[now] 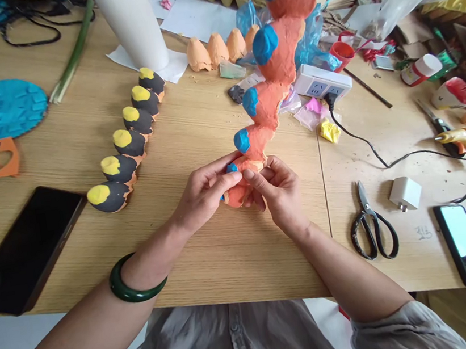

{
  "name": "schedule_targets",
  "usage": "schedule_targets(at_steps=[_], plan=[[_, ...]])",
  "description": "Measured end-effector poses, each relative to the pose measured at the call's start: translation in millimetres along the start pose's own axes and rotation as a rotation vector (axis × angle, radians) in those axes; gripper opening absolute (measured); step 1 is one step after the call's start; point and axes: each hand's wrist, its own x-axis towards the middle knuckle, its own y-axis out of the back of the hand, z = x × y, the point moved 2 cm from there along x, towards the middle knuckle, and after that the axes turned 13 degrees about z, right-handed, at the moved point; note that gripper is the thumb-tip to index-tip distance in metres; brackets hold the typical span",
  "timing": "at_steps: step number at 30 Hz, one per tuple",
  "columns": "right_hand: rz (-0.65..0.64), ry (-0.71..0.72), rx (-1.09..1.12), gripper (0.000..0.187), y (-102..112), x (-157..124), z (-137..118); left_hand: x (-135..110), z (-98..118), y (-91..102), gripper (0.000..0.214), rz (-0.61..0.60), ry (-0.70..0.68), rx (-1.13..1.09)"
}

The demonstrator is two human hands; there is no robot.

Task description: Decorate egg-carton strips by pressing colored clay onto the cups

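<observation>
Both my hands grip the near end of an orange clay-covered egg-carton strip (264,101), a row of bumps with blue clay caps that rises away from me. My left hand (205,192) has its thumb on top beside a small blue cap. From the other side, my right hand (278,188) pinches the edge, its thumb almost meeting the left one. Fingers hide part of the lowest bumps. To the left lies a second egg-carton strip (136,136), its bumps covered in black with yellow tips.
A black phone (32,247) lies at left, near a blue oval piece (1,110). Scissors (372,222), a white charger (406,193) and a lit phone (465,244) are at right. Behind stand a white vase-like vessel (134,27), a bare carton strip (216,49) and a power strip (321,80) with its cord.
</observation>
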Motion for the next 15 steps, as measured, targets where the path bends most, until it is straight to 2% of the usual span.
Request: schedule_targets(at_steps=[4, 8, 15], plan=[[-0.003, -0.005, 0.020, 0.043, 0.5, 0.2, -0.2, 0.1, -1.0, -0.8, 0.058, -0.008, 0.005, 0.006], [-0.004, -0.020, 0.040, 0.042, 2.0, 1.6, 0.8, -1.8, 0.6, -5.0, 0.070, 0.035, -0.034, 0.079], [-0.010, -0.042, 0.027, 0.039, 4.9, 3.8, 7.0, -4.1, 0.1, -5.1, 0.062, 0.092, -0.126, 0.179]])
